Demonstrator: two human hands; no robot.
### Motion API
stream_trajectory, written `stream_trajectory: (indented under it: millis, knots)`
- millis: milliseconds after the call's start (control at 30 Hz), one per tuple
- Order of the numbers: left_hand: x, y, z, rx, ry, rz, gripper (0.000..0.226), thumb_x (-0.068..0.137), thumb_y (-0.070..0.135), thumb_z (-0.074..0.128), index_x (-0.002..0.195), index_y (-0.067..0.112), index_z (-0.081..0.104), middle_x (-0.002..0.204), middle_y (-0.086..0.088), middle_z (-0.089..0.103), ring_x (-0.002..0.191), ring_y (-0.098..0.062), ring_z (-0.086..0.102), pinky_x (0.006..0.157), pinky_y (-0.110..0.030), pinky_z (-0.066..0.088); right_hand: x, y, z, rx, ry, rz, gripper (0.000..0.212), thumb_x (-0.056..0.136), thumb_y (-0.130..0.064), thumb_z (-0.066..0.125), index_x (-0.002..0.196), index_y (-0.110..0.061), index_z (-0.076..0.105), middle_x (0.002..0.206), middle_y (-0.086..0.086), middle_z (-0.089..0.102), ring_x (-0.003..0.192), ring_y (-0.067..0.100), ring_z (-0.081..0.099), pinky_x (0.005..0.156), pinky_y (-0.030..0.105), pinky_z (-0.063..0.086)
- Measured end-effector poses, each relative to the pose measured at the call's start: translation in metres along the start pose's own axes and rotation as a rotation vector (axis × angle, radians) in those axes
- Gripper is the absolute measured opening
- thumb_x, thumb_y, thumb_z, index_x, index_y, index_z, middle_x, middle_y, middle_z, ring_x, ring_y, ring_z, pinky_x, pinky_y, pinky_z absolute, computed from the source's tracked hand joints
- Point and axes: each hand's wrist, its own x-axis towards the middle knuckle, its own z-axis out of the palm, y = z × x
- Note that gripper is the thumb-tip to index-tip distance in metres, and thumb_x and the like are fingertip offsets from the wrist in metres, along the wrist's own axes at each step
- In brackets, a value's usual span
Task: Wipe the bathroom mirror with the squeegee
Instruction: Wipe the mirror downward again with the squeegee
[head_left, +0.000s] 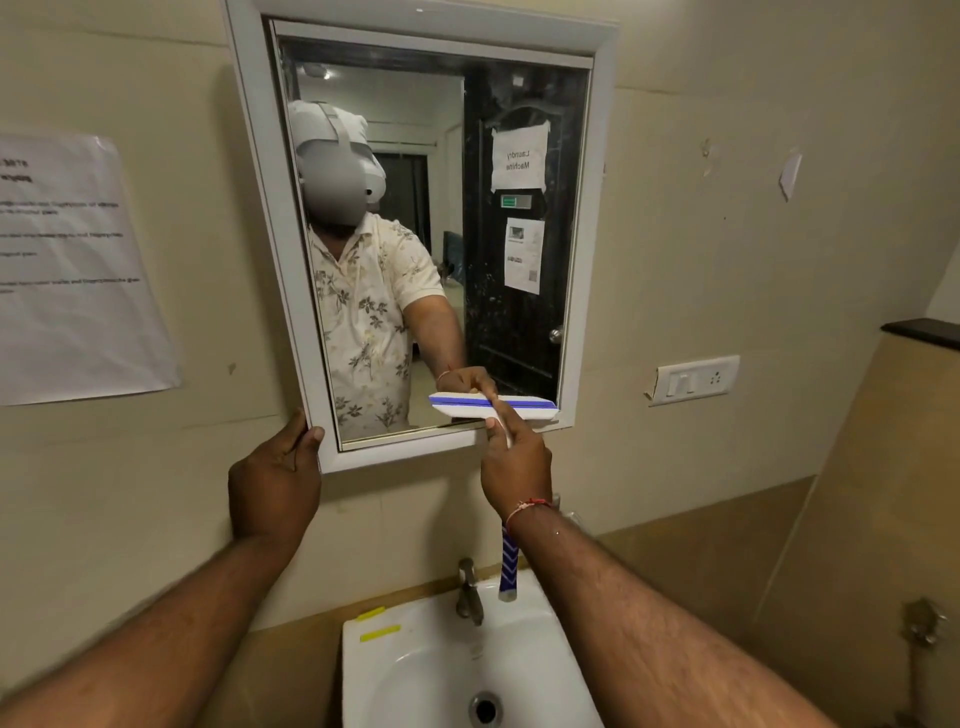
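Observation:
A white-framed bathroom mirror (415, 249) hangs on the beige wall above the sink. My right hand (517, 465) grips the handle of a white and blue squeegee (524, 408). Its blade lies flat against the glass along the bottom right edge of the mirror. The striped blue handle end pokes out below my wrist. My left hand (278, 480) holds the mirror frame at its bottom left corner, thumb on the front of the frame. The glass shows a person's reflection and a dark door.
A white sink (363, 670) with a metal tap (470, 592) sits directly below my arms. A paper notice (72, 270) is taped to the wall on the left. A switch plate (693, 379) is on the right wall, and a dark ledge (922, 332) further right.

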Motion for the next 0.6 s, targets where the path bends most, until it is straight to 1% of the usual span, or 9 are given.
stream_trajectory:
  millis: [67, 100, 200, 267, 367, 433, 533, 600]
  knots:
    - [-0.003, -0.001, 0.000, 0.004, -0.015, -0.017, 0.038, 0.107, 0.023, 0.076, 0.140, 0.007, 0.076, 0.137, -0.017, 0.077, 0.134, -0.031, 0.072, 0.111, -0.026, 0.042, 0.001, 0.001, -0.001, -0.013, -0.004, 0.005, 0.039, 0.110, -0.043, 0.057, 0.145, -0.060, 0.053, 0.098, -0.033, 0.063, 0.093, 0.000, 0.068, 0.081, 0.019, 0.055]
    - [-0.004, -0.002, 0.000, 0.006, -0.020, -0.025, 0.037, 0.107, 0.024, 0.076, 0.140, 0.007, 0.076, 0.137, -0.017, 0.077, 0.134, -0.031, 0.072, 0.111, -0.027, 0.043, 0.002, 0.003, -0.001, -0.023, -0.007, 0.006, 0.040, 0.110, -0.043, 0.057, 0.146, -0.060, 0.053, 0.098, -0.033, 0.063, 0.092, 0.000, 0.067, 0.082, 0.019, 0.055]
    - [-0.006, -0.004, -0.002, 0.022, -0.038, -0.040, 0.036, 0.107, 0.025, 0.076, 0.138, 0.006, 0.077, 0.135, -0.018, 0.078, 0.133, -0.034, 0.072, 0.110, -0.029, 0.045, 0.004, 0.008, -0.004, -0.072, -0.034, 0.017, 0.040, 0.109, -0.044, 0.058, 0.148, -0.053, 0.057, 0.102, -0.024, 0.064, 0.092, 0.001, 0.065, 0.088, 0.029, 0.060]
    - [-0.007, -0.005, -0.003, 0.030, -0.056, -0.055, 0.036, 0.107, 0.027, 0.076, 0.137, 0.007, 0.078, 0.135, -0.017, 0.079, 0.132, -0.034, 0.073, 0.110, -0.033, 0.049, 0.003, 0.012, -0.008, -0.105, -0.069, 0.031, 0.040, 0.109, -0.044, 0.058, 0.149, -0.050, 0.058, 0.105, -0.019, 0.066, 0.092, 0.003, 0.066, 0.088, 0.031, 0.061]
    - [-0.011, -0.008, -0.005, 0.056, -0.078, -0.054, 0.034, 0.107, 0.027, 0.076, 0.135, 0.008, 0.079, 0.132, -0.016, 0.080, 0.127, -0.036, 0.076, 0.109, -0.041, 0.055, 0.002, 0.014, -0.012, -0.145, -0.096, 0.038, 0.040, 0.110, -0.044, 0.058, 0.150, -0.048, 0.058, 0.105, -0.019, 0.067, 0.093, 0.005, 0.068, 0.082, 0.028, 0.062]
    - [-0.015, -0.011, -0.007, 0.084, -0.104, -0.049, 0.033, 0.107, 0.026, 0.076, 0.134, 0.008, 0.080, 0.130, -0.016, 0.080, 0.125, -0.037, 0.077, 0.106, -0.044, 0.058, 0.002, 0.013, -0.012, -0.160, -0.099, 0.043, 0.040, 0.110, -0.045, 0.058, 0.150, -0.046, 0.059, 0.108, -0.015, 0.067, 0.093, 0.005, 0.067, 0.083, 0.029, 0.062]
    - [-0.028, -0.017, -0.010, 0.103, -0.149, -0.069, 0.036, 0.105, 0.027, 0.078, 0.137, 0.010, 0.079, 0.130, -0.015, 0.081, 0.125, -0.036, 0.077, 0.101, -0.041, 0.059, 0.001, 0.010, -0.011, -0.162, -0.100, 0.057, 0.040, 0.110, -0.043, 0.060, 0.150, -0.046, 0.060, 0.108, -0.016, 0.066, 0.094, 0.005, 0.068, 0.080, 0.027, 0.061]
    - [-0.037, -0.019, -0.011, 0.098, -0.179, -0.083, 0.041, 0.105, 0.027, 0.078, 0.142, 0.009, 0.076, 0.133, -0.012, 0.080, 0.130, -0.033, 0.075, 0.104, -0.036, 0.054, 0.000, 0.008, -0.012, -0.171, -0.095, 0.062, 0.041, 0.110, -0.043, 0.060, 0.150, -0.044, 0.060, 0.108, -0.016, 0.066, 0.094, 0.005, 0.067, 0.078, 0.026, 0.060]
